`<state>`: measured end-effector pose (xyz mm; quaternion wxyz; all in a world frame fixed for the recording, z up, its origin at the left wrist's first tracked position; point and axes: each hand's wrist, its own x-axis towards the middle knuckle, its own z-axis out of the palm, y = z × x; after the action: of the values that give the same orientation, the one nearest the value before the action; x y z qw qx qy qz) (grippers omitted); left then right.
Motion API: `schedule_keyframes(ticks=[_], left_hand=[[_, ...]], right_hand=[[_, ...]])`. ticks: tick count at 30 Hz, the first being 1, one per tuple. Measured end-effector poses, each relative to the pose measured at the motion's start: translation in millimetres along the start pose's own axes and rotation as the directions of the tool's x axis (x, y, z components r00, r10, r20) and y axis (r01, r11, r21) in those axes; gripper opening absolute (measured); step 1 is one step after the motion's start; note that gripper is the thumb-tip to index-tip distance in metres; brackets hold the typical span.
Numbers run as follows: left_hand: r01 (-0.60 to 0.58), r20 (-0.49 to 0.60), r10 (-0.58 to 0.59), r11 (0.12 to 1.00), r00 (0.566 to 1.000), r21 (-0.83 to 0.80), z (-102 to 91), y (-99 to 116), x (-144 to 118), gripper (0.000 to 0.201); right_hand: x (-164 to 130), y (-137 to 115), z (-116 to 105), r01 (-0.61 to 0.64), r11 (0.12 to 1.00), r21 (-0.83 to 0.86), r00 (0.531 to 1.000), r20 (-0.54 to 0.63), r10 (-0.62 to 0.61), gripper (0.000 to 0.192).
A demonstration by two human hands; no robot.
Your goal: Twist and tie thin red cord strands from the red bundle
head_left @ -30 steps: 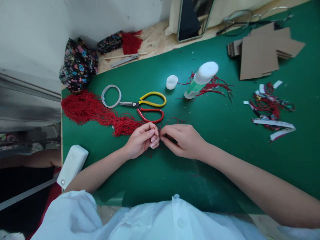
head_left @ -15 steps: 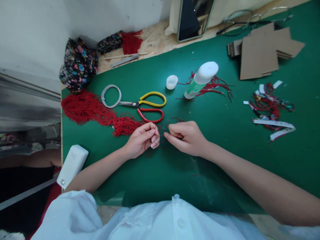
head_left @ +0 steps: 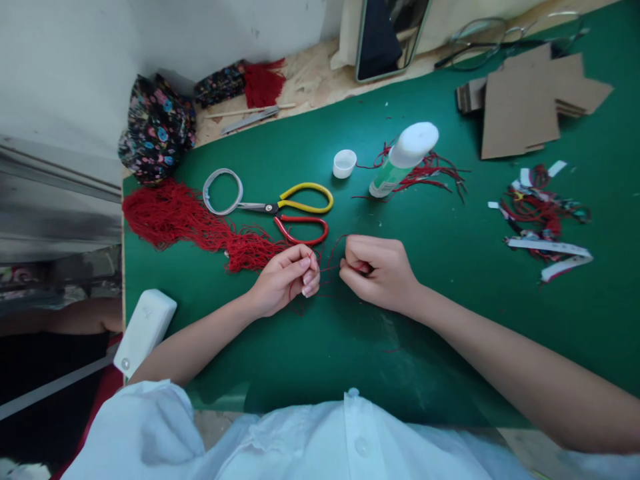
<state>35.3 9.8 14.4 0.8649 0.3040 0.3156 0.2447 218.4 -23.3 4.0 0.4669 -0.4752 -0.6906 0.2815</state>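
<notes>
Thread (head_left: 331, 268), red, thin, runs taut btwn my two hands over the green bench (head_left: 450, 280), just below the scissors. My left hand (head_left: 283, 280) is closed narrow: fingertips pinched on one end of the thread, w/ a loop of it showing under the fingers. My right hand (head_left: 380, 272) is curled shut approx. into a fist, gripping the other end; a strand arcs up over its knuckles. Hands are near each other but apart, thread bridging the gap. Both wrists rest on the bench.

Adjacent items:
- Scissors (head_left: 287, 210), one yellow and one red handle loop, lie flat just above my left hand, blades pointing left.
- White ring (head_left: 223, 192) sits at the blade tips, touching or overlapping them; cannot tell which.
- Red thread bundle (head_left: 185, 223), loose mass, left of the scissors, its tail reaching toward my left hand.
- Glue bottle (head_left: 403, 159), white w/ green label, lies tilted on cut red strands, above my right hand, well apart.
- Small white cap (head_left: 345, 163) stands just left of the bottle.
- Cardboard pieces (head_left: 530, 100) are stacked at far right top.
- Scrap pile (head_left: 543, 217) of red thread and white strips, right side.
- White box (head_left: 145, 330) at bench's left edge, near my left forearm.
</notes>
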Motion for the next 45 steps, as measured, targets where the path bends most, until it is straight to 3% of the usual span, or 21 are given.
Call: schedule_keyframes(ticks=[4, 7, 10, 14, 16, 19, 24, 30, 33, 36, 41, 43, 45], left_hand=[[-0.002, 0.002, 0.002, 1.000, 1.000, -0.008, 0.2, 0.3, 0.0, 0.020], [0.010, -0.007, -0.010, 1.000, 1.000, -0.002, 0.5, 0.2, 0.1, 0.021], [0.007, -0.003, -0.007, 1.000, 1.000, 0.001, 0.4, -0.3, 0.2, 0.021], [0.016, -0.022, -0.015, 1.000, 1.000, 0.023, 1.1, 0.3, 0.4, 0.024], [0.023, -0.029, -0.022, 0.999, 0.999, 0.029, 1.9, 1.1, 0.6, 0.026], [0.023, -0.023, -0.022, 0.999, 0.999, 0.024, 2.7, 2.0, 0.6, 0.025], [0.019, -0.013, -0.019, 1.000, 1.000, 0.007, 2.3, 1.5, 0.4, 0.022], [0.033, -0.026, -0.032, 0.999, 0.999, 0.024, 2.0, 1.5, 0.3, 0.025], [0.031, -0.021, -0.031, 0.999, 0.999, 0.019, 1.8, 1.7, 0.2, 0.025], [0.030, -0.016, -0.030, 0.999, 0.999, 0.017, 1.9, 1.7, 0.3, 0.024], [0.027, -0.014, -0.027, 1.000, 1.000, 0.008, 2.1, 1.5, 0.6, 0.023], [0.023, -0.010, -0.023, 1.000, 1.000, 0.005, 2.1, 1.6, 0.5, 0.022], [0.025, -0.007, -0.025, 1.000, 1.000, 0.010, 2.0, 1.8, 0.1, 0.023]], right_hand=[[1.2, -0.4, -0.8, -0.015, 0.960, 0.279, 0.998, -0.050, 0.030, 0.039], [0.5, -1.8, -0.9, -0.086, 0.839, 0.537, 0.996, 0.033, 0.080, 0.040], [-1.6, -1.3, -0.6, -0.113, 0.786, 0.608, 0.994, 0.071, 0.089, 0.041], [-5.4, 2.2, 0.3, -0.004, 0.948, 0.318, 1.000, 0.026, -0.004, 0.040], [-6.7, 3.2, 1.0, 0.047, 0.986, 0.161, 0.998, 0.044, -0.055, 0.031], [-6.4, 2.8, 1.5, 0.073, 0.997, 0.022, 0.995, 0.061, -0.074, 0.015], [-2.7, 1.9, 0.1, 0.047, 0.994, -0.099, 0.989, 0.143, -0.033, 0.004], [-2.9, 3.5, 0.6, 0.112, 0.978, -0.176, 0.957, 0.285, -0.058, 0.010], [-3.5, 2.8, 1.2, 0.118, 0.982, -0.150, 0.968, 0.239, -0.080, 0.008], [-3.9, 1.8, 1.6, 0.129, 0.977, -0.172, 0.988, 0.103, -0.113, 0.006], [-4.3, 1.6, 0.4, 0.031, 0.921, -0.388, 0.985, -0.143, -0.094, 0.018], [-4.4, 1.9, -0.2, 0.053, 0.894, -0.445, 0.984, -0.132, -0.124, 0.024], [-4.8, 1.8, 0.4, 0.158, 0.887, -0.434, 0.978, -0.057, -0.202, 0.028]])
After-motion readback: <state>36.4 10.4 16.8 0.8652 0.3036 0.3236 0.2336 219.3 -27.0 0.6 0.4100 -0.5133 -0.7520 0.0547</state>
